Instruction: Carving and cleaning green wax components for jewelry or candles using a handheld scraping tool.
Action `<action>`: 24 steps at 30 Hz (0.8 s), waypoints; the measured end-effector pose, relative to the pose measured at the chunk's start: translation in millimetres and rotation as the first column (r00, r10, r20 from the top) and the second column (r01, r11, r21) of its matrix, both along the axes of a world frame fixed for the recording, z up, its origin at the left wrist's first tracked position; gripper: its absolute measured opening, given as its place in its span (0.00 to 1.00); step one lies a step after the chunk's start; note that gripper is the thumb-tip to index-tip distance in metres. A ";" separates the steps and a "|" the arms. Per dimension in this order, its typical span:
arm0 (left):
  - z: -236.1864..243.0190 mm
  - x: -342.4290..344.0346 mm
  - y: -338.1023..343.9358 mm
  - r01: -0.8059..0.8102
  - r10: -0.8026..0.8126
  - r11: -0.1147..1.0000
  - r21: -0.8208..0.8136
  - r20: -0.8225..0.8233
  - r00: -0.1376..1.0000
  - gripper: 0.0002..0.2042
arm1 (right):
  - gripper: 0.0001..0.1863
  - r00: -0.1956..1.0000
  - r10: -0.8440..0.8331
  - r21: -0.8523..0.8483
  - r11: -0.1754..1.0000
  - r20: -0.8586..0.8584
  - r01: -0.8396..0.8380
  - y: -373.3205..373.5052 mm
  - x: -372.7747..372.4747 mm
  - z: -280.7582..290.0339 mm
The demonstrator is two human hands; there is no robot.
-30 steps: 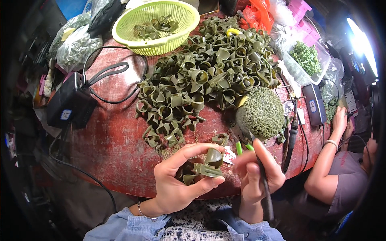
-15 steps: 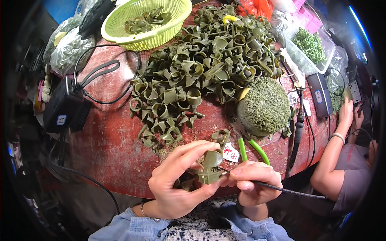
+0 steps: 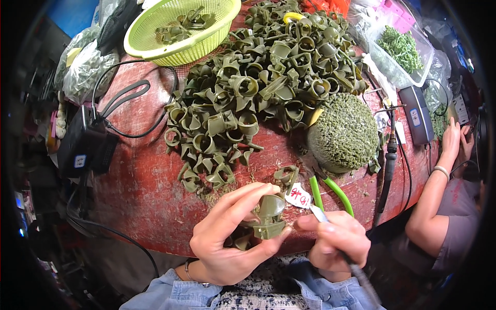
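Observation:
My left hand (image 3: 232,235) is closed around an olive-green moulded piece (image 3: 271,209) with a cupped, curved wall and a blocky end, gripped between thumb and fingers. Other green parts show partly hidden under the palm. A craft knife (image 3: 318,213) with a pale, pointed blade and a dark, thin handle is held by my right hand (image 3: 338,240), its tip up and apart from the piece. Just beyond my hands lie a loose green piece (image 3: 287,178), a white paper tag (image 3: 297,195) with red marks, and green-handled pliers (image 3: 338,196).
A big heap of olive-green moulded pieces (image 3: 243,88) covers the red table (image 3: 144,201). Beside it stands a round block of green granules (image 3: 343,134). A yellow-green basket (image 3: 181,51), black power box (image 3: 85,139), plastic tub (image 3: 413,75) and corded tool (image 3: 387,170) surround it. Another person's arm (image 3: 439,181) is at right.
My right hand has drawn the knife away from the piece and turned it, so its blade now points up and the handle slopes down right. The left hand keeps its hold.

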State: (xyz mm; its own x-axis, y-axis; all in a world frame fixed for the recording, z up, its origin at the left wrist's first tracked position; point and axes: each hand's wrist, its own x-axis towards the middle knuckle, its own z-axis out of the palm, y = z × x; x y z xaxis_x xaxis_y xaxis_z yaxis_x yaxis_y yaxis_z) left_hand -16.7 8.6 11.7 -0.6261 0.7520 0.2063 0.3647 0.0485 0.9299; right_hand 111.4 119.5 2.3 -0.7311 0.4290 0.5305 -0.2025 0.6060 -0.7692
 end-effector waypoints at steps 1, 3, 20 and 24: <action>1.0 0.2 0.1 -0.021 0.021 1.000 0.000 0.010 1.000 0.24 | 0.12 0.992 -0.065 -0.062 0.996 -0.107 0.059 -3.8 0.8 -10.8; 1.5 2.0 2.5 -0.008 0.008 1.000 -0.013 0.017 1.000 0.24 | 0.10 0.984 -0.051 -0.109 0.993 -0.168 0.033 -1.8 -0.3 -14.4; -13.5 2.7 -0.9 0.016 -0.021 0.999 0.030 0.181 0.983 0.23 | 0.11 0.982 0.003 -0.190 0.981 -0.187 -0.040 -3.3 -10.5 -12.8; -9.8 5.2 -1.2 -0.007 -0.002 1.000 0.021 0.375 0.927 0.23 | 0.11 0.976 0.060 -0.213 0.971 -0.208 -0.105 -1.1 -10.2 -10.9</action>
State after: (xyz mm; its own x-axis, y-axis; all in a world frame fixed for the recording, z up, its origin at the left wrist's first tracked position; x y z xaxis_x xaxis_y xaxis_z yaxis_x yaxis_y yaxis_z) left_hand -11.5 7.4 1.8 -0.6626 0.7484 -0.0282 -0.0113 0.0277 0.9996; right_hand 101.1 118.5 -8.7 -0.6582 0.4950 0.5672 -0.4072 0.3996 -0.8213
